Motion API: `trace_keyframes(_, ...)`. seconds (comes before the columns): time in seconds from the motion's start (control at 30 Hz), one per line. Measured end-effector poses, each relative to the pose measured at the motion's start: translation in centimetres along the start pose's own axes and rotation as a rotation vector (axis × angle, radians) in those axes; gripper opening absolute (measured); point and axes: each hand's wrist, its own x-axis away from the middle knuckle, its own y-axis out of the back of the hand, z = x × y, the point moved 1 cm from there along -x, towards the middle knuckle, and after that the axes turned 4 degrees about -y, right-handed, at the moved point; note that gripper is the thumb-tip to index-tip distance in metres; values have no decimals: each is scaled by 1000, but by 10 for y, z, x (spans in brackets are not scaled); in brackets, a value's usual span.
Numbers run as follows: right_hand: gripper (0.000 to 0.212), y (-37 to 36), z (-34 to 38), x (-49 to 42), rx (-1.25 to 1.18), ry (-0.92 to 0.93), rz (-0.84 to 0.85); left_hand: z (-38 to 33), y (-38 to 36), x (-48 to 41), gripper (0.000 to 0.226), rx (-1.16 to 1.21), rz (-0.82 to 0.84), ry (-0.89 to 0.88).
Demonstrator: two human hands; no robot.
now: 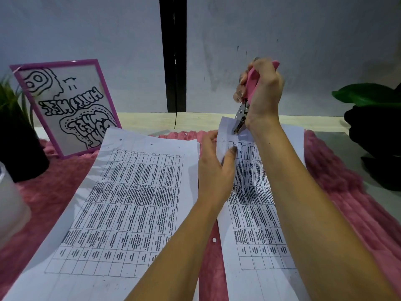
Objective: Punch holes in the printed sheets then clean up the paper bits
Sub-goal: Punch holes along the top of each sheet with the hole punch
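Right hand (263, 92): raised above the far end of the work area, fingers curled round the pink handles of the hole punch (251, 83) in a firm grip. The punch points downward. Its metal jaws straddle the far edge of the printed sheet (256, 213); whether they are fully pressed together cannot be told.

Left hand (214, 168): just below and to the left of the right hand. It pinches the left edge of the same printed sheet, thumb on the printed face and fingers behind. The sheet is lifted and curved at this end; its near end lies flat beneath the right forearm.

Left of the left hand: a second set of printed sheets (130, 203) lies flat, with punched holes visible along its far edge. The left forearm crosses its near right corner.

Both sets rest on a pink fuzzy mat (325, 174) covering the table (347, 153).

Paper bits: one white paper bit (214, 240) lies on the mat between the two forearms, in the gap between the sheets. Another paper dot (186, 134) lies on the mat beyond the left hand.

Far left of both hands: a purple-framed drawing (67, 105) leans upright, with a potted plant (19, 153) and a white container (10, 205) beside it. Far right of the right hand: a dark leafy plant (373, 127).
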Motion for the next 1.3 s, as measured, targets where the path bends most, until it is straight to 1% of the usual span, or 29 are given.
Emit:
trace_keyframes(0.1, 15, 5, -6, -1, 15, -17, -59, -2, 2, 2, 47, 12, -28, -80)
trace_keyframes(0.13, 15, 6, -8, -2, 21, -24, -75, -3, 2, 3, 48, -16, -24, -109)
trace_keyframes(0.23, 15, 9, -11, -4, 15, -65, -84, -1, 1, 2, 42, -138, -1, -180)
trace_keyframes(0.3, 12, 11, -10, -6, 21, -112, -53, 1, 0, 0, 42, -146, 7, -164)
trace_keyframes(0.4, 21, 16, -6, -8, 47, -189, 19, 1, 0, 0, 44, -141, 12, -162)
trace_keyframes(0.53, 27, 24, -2, -6, -15, -290, 130, 0, 0, 1, 44, -148, -6, -171)
trace_keyframes(0.63, 26, 38, 1, -7, -74, -280, 105, -1, 0, 0, 43, -107, -27, -202)
trace_keyframes(0.7, 26, 48, 3, -10, -100, -274, 66, -1, 1, 0, 43, -59, -40, -191)
trace_keyframes(0.83, 24, 66, 7, -14, -21, -257, -7, 0, 1, 0, 45, -14, -39, -126)
trace_keyframes(1.0, 19, 70, 11, -15, 49, -147, -47, 2, 3, -1, 41, 43, -33, -87)
trace_keyframes(1.1, 18, 71, 13, -17, 60, -117, -50, 2, 3, -2, 43, 87, -25, -71)
trace_keyframes(1.2, 21, 71, 15, -18, 54, -117, -48, 3, 3, -2, 44, 115, -14, -59)
trace_keyframes(1.3, 21, 69, 14, -18, 75, -110, -45, 4, 2, -2, 40, 107, -17, -87)
